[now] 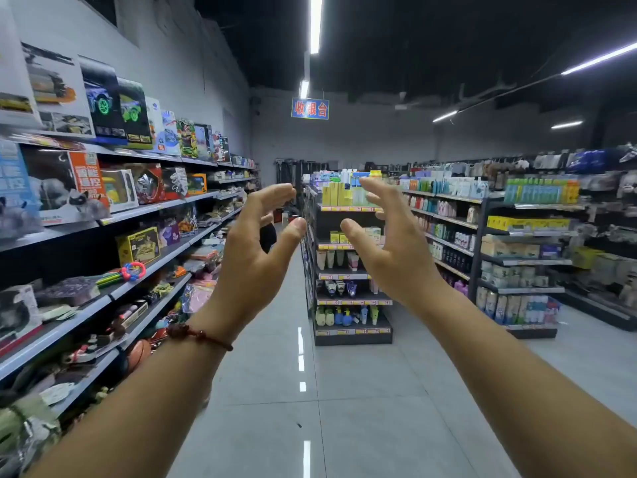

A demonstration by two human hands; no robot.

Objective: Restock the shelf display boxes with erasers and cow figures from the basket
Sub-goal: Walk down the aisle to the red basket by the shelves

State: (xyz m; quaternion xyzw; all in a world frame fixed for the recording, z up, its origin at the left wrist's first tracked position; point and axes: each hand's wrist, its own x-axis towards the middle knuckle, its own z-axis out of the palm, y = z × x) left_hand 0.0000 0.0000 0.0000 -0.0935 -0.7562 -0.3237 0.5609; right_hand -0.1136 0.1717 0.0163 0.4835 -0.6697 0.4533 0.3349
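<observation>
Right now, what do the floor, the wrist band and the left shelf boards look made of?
Floor: glossy grey tile, likely ceramic; grout lines, mirrored ceiling lights.
Wrist band: dark red knotted cord, matte.
Shelf boards: probably painted metal; thin, smooth grey edges.

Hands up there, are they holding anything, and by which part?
Nothing. The left hand and right hand are both raised, palms facing, fingers loosely curved, with only air between them.

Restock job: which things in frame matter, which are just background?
Job: left hand and right hand, both raised, open and empty. Not in view: basket, erasers, cow figures.
Background: toy shelves, toiletries shelving, hanging sign, red wrist cord.
</observation>
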